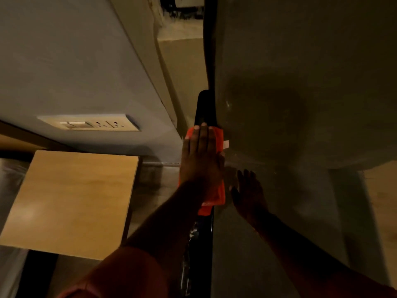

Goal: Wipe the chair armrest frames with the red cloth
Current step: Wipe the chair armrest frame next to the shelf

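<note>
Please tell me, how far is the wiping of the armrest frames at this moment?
In hand: the left hand presses the red cloth flat on the black armrest frame, while the right hand rests open on the chair's upholstery. Done: nothing can be confirmed; the frame below the cloth shows pale smears. Left: the frame stretch above the cloth, the smeared lower part, and any other armrest, which is out of view.

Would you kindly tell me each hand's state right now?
Left hand: open, flat on the cloth.
Right hand: open, holding nothing.
</note>
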`<action>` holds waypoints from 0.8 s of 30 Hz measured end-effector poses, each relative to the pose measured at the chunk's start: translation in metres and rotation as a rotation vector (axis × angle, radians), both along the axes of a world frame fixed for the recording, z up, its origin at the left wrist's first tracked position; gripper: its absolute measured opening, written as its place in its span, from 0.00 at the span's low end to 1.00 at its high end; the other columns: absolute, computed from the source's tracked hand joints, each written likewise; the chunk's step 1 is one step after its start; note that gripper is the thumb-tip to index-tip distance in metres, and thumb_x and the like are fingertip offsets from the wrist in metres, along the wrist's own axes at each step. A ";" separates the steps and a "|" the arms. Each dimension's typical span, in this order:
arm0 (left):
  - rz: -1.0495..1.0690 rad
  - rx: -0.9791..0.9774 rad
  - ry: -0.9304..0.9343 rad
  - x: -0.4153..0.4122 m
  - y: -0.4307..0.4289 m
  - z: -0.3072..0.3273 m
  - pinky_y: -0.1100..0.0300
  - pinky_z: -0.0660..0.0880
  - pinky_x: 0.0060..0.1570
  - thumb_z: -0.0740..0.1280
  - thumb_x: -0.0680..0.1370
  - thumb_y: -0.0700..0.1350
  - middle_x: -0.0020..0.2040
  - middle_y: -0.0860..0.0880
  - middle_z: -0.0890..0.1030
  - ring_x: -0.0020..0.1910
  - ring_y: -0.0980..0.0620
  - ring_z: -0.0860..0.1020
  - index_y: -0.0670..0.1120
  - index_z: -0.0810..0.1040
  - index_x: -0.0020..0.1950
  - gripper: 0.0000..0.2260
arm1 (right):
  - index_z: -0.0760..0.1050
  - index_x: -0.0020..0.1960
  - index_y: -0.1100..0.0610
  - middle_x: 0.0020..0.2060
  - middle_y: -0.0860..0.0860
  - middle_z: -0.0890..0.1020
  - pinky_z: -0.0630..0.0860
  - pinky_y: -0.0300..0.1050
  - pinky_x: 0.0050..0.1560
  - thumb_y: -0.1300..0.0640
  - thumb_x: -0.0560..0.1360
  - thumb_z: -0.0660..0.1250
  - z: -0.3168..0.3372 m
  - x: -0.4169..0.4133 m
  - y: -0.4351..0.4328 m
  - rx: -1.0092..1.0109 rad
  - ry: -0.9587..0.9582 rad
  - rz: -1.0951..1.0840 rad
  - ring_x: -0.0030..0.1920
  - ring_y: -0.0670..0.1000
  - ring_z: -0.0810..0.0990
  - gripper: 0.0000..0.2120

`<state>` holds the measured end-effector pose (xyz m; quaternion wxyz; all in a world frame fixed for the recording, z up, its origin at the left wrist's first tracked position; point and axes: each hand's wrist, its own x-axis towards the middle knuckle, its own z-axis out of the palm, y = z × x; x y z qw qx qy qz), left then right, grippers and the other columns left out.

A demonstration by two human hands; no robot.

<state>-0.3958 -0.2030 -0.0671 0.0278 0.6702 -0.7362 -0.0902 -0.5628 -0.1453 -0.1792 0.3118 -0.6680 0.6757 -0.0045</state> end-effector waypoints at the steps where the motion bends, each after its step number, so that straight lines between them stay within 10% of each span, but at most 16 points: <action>1: 0.009 -0.005 0.005 0.001 -0.002 -0.001 0.48 0.41 0.76 0.49 0.82 0.58 0.82 0.44 0.48 0.81 0.45 0.45 0.48 0.38 0.79 0.32 | 0.44 0.78 0.52 0.79 0.57 0.51 0.47 0.56 0.76 0.42 0.80 0.48 -0.009 -0.002 -0.001 -0.049 0.037 0.055 0.78 0.57 0.45 0.30; 24: 0.046 0.005 -0.009 0.004 0.074 0.003 0.48 0.46 0.77 0.48 0.82 0.57 0.83 0.44 0.49 0.81 0.43 0.47 0.45 0.47 0.82 0.31 | 0.49 0.78 0.58 0.78 0.63 0.53 0.45 0.67 0.75 0.39 0.78 0.52 -0.074 0.002 0.104 -0.180 0.224 0.153 0.77 0.66 0.49 0.36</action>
